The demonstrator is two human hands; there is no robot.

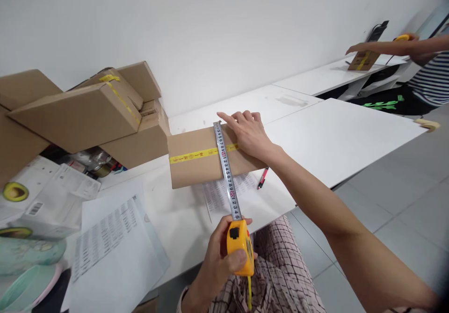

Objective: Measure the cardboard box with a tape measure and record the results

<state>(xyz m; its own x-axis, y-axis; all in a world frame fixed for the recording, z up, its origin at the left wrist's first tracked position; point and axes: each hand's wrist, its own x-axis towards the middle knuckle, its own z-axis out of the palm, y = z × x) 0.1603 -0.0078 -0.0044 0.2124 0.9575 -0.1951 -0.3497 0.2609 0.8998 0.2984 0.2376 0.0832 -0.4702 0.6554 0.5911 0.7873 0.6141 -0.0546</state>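
Observation:
My left hand is closed around a yellow tape measure low in the middle of the view. Its steel blade is pulled out and lies across a brown cardboard box, with the end hook at the box's far edge. Yellow printed tape runs along the box. From the right, my right hand grips the box over its far edge, one finger stretched toward the blade's end. Partly under the box is a printed sheet, and a red pen lies beside it.
Several cardboard boxes are piled at the left against the wall. Nearer are white avocado-printed boxes, printed papers and a mint-green container. At the far right, another person's arm reaches over a small box.

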